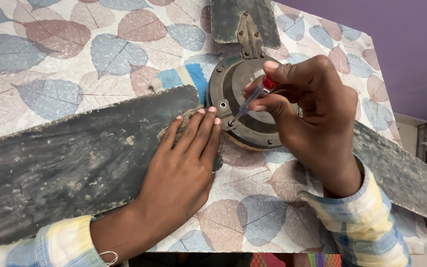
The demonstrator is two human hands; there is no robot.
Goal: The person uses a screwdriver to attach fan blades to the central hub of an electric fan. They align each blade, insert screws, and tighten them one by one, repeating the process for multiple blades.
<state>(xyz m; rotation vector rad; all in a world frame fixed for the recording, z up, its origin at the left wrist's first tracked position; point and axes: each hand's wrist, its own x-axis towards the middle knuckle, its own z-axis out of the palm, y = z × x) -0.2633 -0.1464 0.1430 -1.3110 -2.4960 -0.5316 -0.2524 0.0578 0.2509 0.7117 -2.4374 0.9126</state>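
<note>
Nearest the camera, two checked sleeves in pale yellow and blue (357,222) enter from the 6 o'clock edge, one at each lower corner. From the left sleeve the left hand (184,163) reaches toward 12 o'clock and lies flat, fingers straight and together, palm down on the inner end of a dark, dusty fan blade (75,163); it grips nothing and simply presses on the blade, its fingertips touching the metal bracket where the blade meets the hub. That blade stretches away toward 9 o'clock across the desk (253,212), which is covered with a cloth printed in blue, rust and grey leaves.

At the centre of the view sits the round, worn metal motor housing (238,94) of a ceiling fan, lying on the desk. A second blade (245,20) runs from it toward 12 o'clock, fixed by a bracket with screws, and a third blade (406,168) passes toward 4 o'clock under the right forearm.

The right hand (312,113) comes in from 5 o'clock and is closed around a small screwdriver (254,96) with a clear handle and red cap, pinched between thumb and fingers. Its tip slants toward 7 o'clock onto a screw at the housing's rim, just beside the left fingertips. A purple wall (401,34) shows at 2 o'clock.
</note>
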